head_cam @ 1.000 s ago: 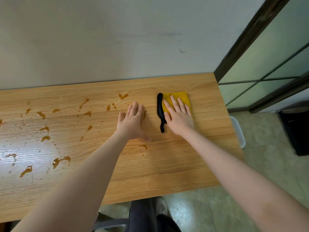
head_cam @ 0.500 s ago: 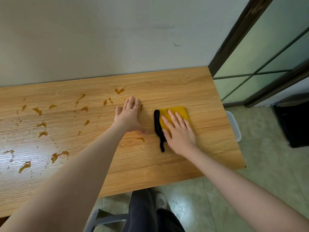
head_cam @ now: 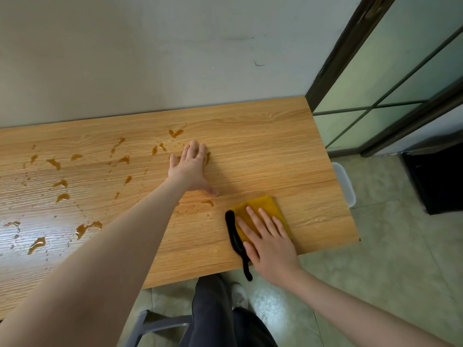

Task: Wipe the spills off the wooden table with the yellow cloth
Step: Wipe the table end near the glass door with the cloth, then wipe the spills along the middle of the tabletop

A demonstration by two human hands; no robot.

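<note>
The yellow cloth (head_cam: 260, 211) lies flat on the wooden table (head_cam: 263, 136) in the lower right of the frame, close to the table's near edge, with a black strip (head_cam: 235, 240) along its left side whose tail hangs off that edge. The right hand (head_cam: 269, 242) lies on top of it with fingers straight and slightly spread, pressing down rather than gripping; a flat palm like this spreads pressure over the whole cloth, which suits dragging it across the surface. The left hand (head_cam: 189, 167) rests on bare wood near the middle of the frame, fingers extended and thumb splayed, holding nothing; it looks placed there to brace the body while the other arm works. Its fingertips sit right beside a few brown spills (head_cam: 175, 133). Most of the brown spills are scattered across the left half of the frame, well apart from the cloth, with one small drop (head_cam: 208, 202) just left of it. Judging from this, the right end of the table looks dry while the bulk of the wiping lies to the left, so the cloth will probably need to sweep that way next.
</note>
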